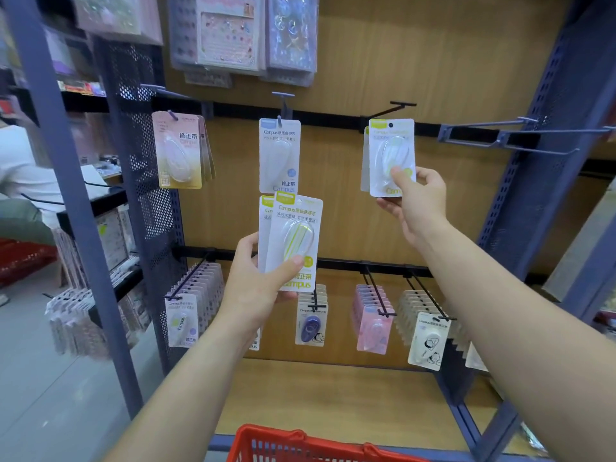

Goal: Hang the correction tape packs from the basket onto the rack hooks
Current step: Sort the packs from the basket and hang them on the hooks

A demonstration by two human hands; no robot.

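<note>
— Pinching the green-topped pack (391,155) in the right hand (416,201), thumb in front, fingers behind, lifted to the black hook (388,110), presumably to thread its hole.
— And clasping the spare packs (296,235) in the left hand (263,281), thumb across, kept near as next supply?
— Likely. Cannot tell from the head view whether already on the prong.
— Seeing only the rim of the red basket (266,435), cut off below; contents hidden.

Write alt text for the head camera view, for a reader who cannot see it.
The right hand holds a yellow-topped correction tape pack up at a rack hook; the left hand grips two more packs. A red basket sits below.
</note>
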